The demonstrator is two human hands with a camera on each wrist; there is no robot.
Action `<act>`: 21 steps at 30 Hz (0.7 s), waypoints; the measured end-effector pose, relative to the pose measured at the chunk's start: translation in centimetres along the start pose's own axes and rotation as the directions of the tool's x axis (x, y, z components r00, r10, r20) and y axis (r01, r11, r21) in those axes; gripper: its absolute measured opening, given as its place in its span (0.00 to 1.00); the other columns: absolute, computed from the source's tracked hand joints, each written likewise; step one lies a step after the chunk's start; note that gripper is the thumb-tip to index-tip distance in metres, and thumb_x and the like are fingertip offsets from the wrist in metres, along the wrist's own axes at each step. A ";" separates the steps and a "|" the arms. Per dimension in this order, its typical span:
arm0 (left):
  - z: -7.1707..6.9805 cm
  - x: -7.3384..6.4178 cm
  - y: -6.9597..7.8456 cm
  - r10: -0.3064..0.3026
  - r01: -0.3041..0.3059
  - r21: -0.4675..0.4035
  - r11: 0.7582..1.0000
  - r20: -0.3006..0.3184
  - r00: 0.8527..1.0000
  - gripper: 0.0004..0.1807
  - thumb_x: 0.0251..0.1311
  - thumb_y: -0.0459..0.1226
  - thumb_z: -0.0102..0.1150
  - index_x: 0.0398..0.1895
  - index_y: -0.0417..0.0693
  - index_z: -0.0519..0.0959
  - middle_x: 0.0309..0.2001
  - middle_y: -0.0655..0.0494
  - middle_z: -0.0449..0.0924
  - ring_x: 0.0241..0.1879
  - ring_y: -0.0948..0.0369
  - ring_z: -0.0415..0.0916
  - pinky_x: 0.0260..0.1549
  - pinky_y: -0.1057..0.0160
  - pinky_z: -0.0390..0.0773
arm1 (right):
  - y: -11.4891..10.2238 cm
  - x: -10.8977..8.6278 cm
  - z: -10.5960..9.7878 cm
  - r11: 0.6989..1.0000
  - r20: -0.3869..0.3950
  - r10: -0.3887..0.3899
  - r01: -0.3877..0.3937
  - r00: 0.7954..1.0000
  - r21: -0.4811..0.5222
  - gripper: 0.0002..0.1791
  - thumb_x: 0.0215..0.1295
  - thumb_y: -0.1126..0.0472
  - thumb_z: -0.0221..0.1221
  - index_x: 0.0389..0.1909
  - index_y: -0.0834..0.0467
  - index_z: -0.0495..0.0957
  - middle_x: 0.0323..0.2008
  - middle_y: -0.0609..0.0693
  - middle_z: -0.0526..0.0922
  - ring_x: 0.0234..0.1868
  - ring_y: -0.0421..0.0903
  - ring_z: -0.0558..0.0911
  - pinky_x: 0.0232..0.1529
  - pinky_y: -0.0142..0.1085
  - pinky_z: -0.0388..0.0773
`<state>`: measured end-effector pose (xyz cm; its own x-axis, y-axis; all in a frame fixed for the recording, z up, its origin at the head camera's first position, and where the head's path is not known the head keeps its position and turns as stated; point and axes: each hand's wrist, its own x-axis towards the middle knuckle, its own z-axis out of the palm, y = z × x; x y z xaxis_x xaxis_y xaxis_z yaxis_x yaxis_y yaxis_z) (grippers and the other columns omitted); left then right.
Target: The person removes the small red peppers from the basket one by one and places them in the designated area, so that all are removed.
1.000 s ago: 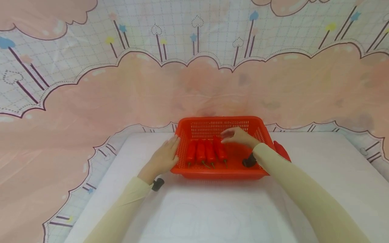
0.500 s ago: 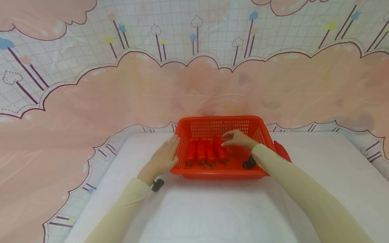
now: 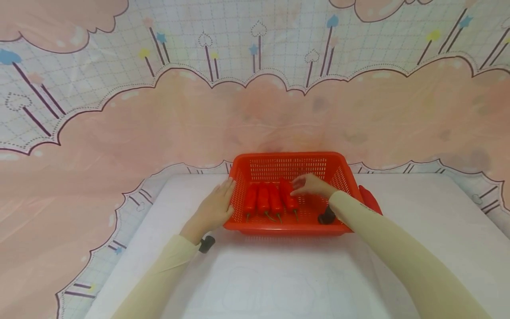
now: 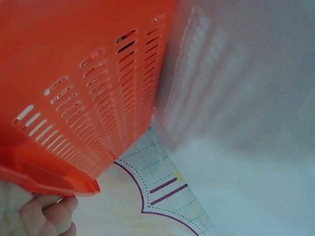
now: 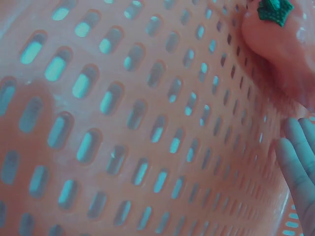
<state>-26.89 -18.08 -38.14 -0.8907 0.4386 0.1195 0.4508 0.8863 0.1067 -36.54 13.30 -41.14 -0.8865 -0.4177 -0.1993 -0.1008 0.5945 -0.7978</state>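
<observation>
Several red chili peppers (image 3: pixel 263 199) with green stems lie side by side in the left half of a red plastic basket (image 3: pixel 295 228). My right hand (image 3: pixel 312 184) reaches into the basket, its fingertips right at the rightmost chili pepper (image 3: pixel 288 197). In the right wrist view the fingers of that hand (image 5: pixel 299 157) stretch out just below the pepper (image 5: pixel 290 54) and its green stem cap. My left hand (image 3: pixel 212 207) rests along the basket's left side. From the left wrist, the fingers (image 4: pixel 54 216) appear under the rim of the slotted basket wall (image 4: pixel 98 103).
Outside the basket's right side lies another red pepper-shaped thing (image 3: pixel 369 199), partly hidden by the right sleeve. The basket stands on a white table (image 3: pixel 279 274), near its back edge. Behind it hangs a pink cloud-patterned cloth (image 3: pixel 255 119).
My right hand has sunk slightly toward the viewer inside the basket, staying beside the rightmost chili pepper. The left hand, basket and peppers look unmoved.
</observation>
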 end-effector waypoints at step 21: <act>0.0 0.0 0.0 -0.013 0.013 0.003 1.000 0.016 1.000 0.38 0.59 0.39 0.44 0.72 0.34 0.49 0.74 0.40 0.46 0.73 0.47 0.48 0.73 0.50 0.51 | 0.0 0.3 0.5 0.995 0.069 0.070 -0.074 0.995 0.065 0.33 0.56 0.60 0.64 0.61 0.69 0.67 0.57 0.66 0.75 0.44 0.48 0.84 0.47 0.39 0.83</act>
<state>-26.89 -18.10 -38.16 -0.8974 0.4291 0.1026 0.4388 0.8924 0.1050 -36.59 12.80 -41.53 -0.8583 -0.4213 -0.2929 -0.0052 0.5779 -0.8161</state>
